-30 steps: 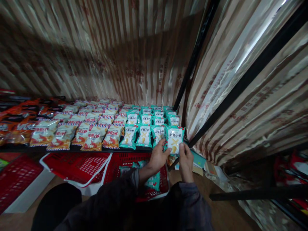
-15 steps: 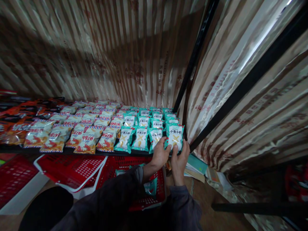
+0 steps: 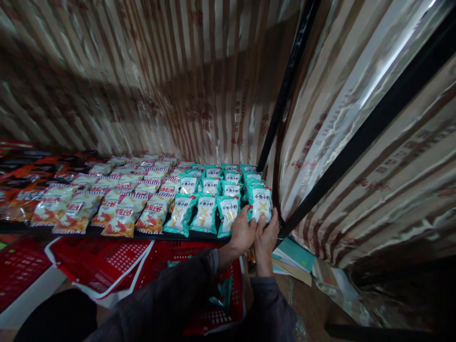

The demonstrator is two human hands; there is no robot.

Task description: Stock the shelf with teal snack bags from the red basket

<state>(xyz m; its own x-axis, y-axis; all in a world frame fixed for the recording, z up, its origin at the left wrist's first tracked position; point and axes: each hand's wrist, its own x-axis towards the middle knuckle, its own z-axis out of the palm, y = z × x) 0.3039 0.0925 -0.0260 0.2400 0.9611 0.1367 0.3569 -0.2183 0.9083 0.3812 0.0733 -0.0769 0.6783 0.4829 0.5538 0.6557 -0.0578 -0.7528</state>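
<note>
At the right end of the shelf (image 3: 96, 231), a teal-and-white snack bag (image 3: 262, 199) stands at the front of its row. My left hand (image 3: 242, 233) grips its lower left side, with the fingers partly hidden behind the bag. From the lower right, my right hand (image 3: 266, 237) holds the same bag, its thumb on the front. Several matching bags stand in rows behind it and to its left. The nearest of these is a teal bag (image 3: 229, 213) just left of my left hand.
Cream snack bags (image 3: 123, 216) and orange-black bags (image 3: 21, 199) fill the shelf further left. Below is a red basket (image 3: 238, 280) with teal bags inside. A black post (image 3: 320, 187) slants on the right, before striped sheeting (image 3: 199, 85). Papers (image 3: 294, 256) lie on the floor.
The view has shifted slightly, so the shelf sits a little lower in the picture. Both hands stay on the same snack bag at the front right, which has barely moved.
</note>
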